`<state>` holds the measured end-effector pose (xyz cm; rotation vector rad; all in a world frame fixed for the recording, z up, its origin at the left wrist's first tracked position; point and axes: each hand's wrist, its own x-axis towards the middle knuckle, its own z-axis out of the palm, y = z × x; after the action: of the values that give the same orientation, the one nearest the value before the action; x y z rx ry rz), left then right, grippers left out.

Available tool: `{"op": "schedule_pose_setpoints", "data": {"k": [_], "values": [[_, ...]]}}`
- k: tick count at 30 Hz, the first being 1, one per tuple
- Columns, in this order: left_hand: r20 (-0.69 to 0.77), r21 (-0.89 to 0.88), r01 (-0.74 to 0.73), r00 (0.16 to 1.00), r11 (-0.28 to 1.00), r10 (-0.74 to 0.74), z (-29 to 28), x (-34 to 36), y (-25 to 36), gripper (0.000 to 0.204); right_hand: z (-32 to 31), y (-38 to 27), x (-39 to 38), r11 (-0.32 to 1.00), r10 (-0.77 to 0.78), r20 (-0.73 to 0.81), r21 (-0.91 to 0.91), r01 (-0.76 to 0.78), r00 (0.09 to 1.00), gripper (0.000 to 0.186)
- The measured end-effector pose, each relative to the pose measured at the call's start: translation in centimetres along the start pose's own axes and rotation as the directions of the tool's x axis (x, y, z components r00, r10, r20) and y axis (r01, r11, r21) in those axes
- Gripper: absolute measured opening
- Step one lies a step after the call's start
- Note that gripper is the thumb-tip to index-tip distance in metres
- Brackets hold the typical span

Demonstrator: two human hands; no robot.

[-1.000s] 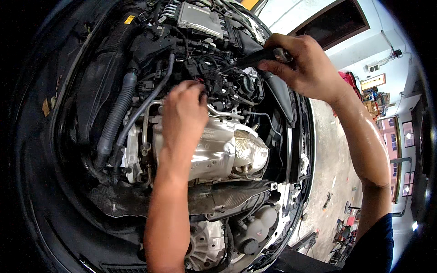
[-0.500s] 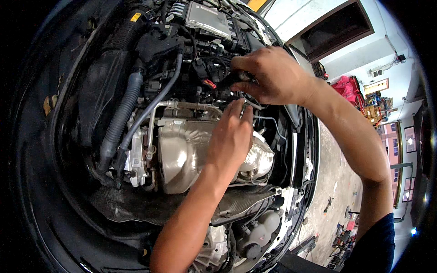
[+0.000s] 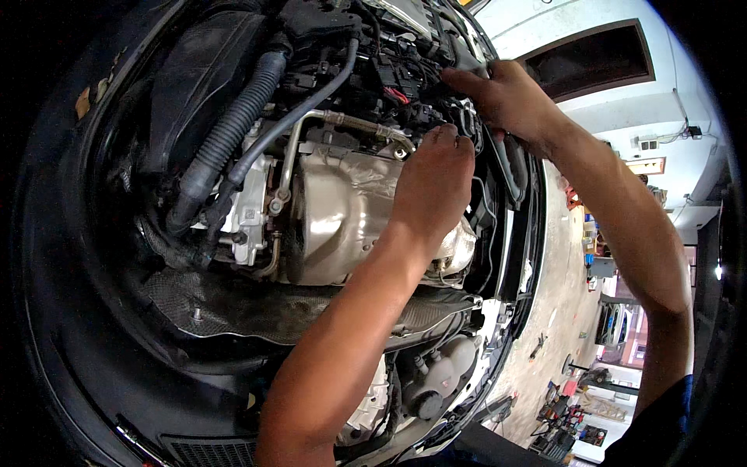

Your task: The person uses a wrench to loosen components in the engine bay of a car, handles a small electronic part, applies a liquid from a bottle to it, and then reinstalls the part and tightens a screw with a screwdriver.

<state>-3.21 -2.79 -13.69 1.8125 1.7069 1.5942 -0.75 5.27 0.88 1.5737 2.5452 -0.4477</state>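
Observation:
My left hand (image 3: 437, 175) is above the right end of a shiny metal heat shield (image 3: 342, 210). Its fingers are curled together beside a metal pipe (image 3: 354, 121); whatever they grip is hidden under them. Farther back and to the right, my right hand (image 3: 513, 101) bends over dark engine parts at the edge of the bay. One digit points left while the other fingers curl down out of sight, their contents hidden. Left of this hand lies a black wiring harness (image 3: 393, 74) with red wires (image 3: 397, 96).
A ribbed black hose (image 3: 229, 132) and a smooth grey hose (image 3: 303, 113) run along the left. Nearer me are a dark heat mat (image 3: 226, 307) and a translucent reservoir (image 3: 440, 377) with a black cap. Beyond the car's right edge, tools (image 3: 556, 424) lie on the concrete floor (image 3: 545, 311).
My view has shifted, so the engine sits higher in the picture. My right hand has moved right, away from my left hand. The left hand's fingers are more curled.

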Motion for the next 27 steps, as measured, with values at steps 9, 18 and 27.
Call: {"op": "schedule_pose_setpoints", "data": {"k": [9,18,27], "values": [[-0.201,0.005,0.056,0.978,0.998,-0.054,-0.5,0.5,0.4,0.016,-0.5,-0.4,1.3,0.562,-0.609,0.164,-0.601,0.568,0.776,0.037],[0.523,-0.792,0.243,0.744,-0.56,-0.416,-0.2,2.4,-0.1,0.03,-1.2,-2.3,-1.0,0.922,0.313,0.221,0.164,-0.352,0.924,0.058],[0.678,-0.72,0.377,0.565,-0.583,-0.471,-1.8,2.9,0.3,0.026,-2.0,0.9,-0.7,0.231,-0.727,0.294,-0.746,0.624,0.621,0.024]]}}
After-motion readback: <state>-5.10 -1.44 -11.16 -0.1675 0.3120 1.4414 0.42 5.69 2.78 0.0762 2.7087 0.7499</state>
